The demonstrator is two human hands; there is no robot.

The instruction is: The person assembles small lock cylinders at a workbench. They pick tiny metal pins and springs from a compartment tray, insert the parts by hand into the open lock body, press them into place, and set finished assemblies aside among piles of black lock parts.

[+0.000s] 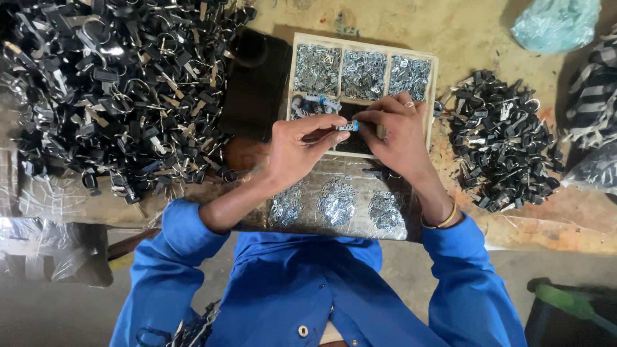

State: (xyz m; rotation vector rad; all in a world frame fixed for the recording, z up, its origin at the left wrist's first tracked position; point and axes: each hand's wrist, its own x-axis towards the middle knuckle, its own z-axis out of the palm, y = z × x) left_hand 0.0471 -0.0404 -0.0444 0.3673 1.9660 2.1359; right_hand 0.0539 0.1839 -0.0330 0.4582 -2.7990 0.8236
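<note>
I judge this a small assembly workshop: a rough, stained workbench, large heaps of black strap-and-ring parts at ten and three o'clock, and a compartmented wooden tray of small silvery metal clips at twelve.

Left hand: palm down, fingers curled and pinched toward right hand.
Right hand: palm down, fingertips meeting the left's; ring on one finger.
Forearms: bare, angled inward.
Sleeves: blue, pushed up.
Right wrist: bangle.
</note>
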